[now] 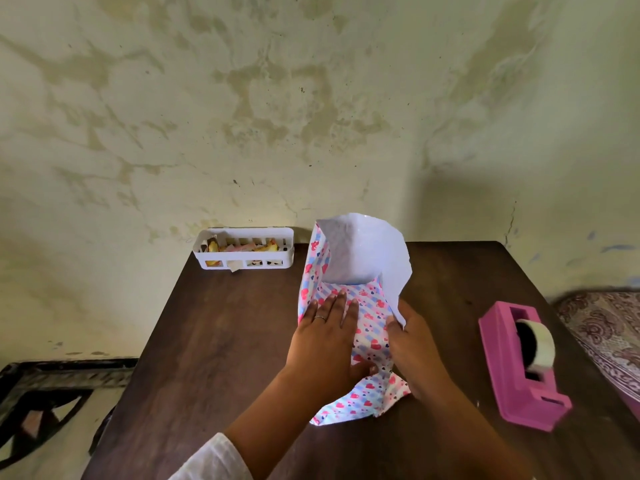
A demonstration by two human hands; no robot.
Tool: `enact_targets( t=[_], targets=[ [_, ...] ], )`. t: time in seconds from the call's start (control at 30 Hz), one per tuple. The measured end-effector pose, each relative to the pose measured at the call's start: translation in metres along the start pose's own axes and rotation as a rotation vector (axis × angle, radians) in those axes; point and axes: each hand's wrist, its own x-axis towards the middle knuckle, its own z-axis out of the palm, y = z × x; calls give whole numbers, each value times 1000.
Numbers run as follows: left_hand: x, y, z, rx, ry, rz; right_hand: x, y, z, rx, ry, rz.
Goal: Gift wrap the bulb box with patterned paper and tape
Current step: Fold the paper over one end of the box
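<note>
Heart-patterned wrapping paper (pixel 370 317) lies folded over the bulb box at the middle of the dark wooden table (pixel 214 341); the box itself is hidden under the paper. My left hand (pixel 329 337) lies flat with straight fingers on the wrapped top, pressing it down. My right hand (pixel 412 344) sits at the right side and holds the paper's edge there. The far end of the paper (pixel 363 251) stands up, showing its white underside. A loose patterned flap (pixel 349 403) spreads toward me.
A pink tape dispenser (pixel 523 368) with a roll of clear tape stands to the right of the box. A white slotted basket (pixel 244 249) with small items sits at the table's far edge against the stained wall. Patterned fabric (pixel 609 334) lies at the far right.
</note>
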Motion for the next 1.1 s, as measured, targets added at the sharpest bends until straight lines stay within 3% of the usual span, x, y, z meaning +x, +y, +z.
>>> enact_targets(
  t=[0.6,0.9,1.0,1.1],
  targets=[
    [1,12,4,7,-8,-53,0,23,-2,-175,-91,-171],
    [-2,15,14,-46,32,-80,2,39,-36,-83,-320,-163],
    [-4,21,17,-42,55,-84,0,57,-58,3,-243,-185],
    [-4,28,17,-17,53,-100,4,84,-82,16,22,-146]
  ],
)
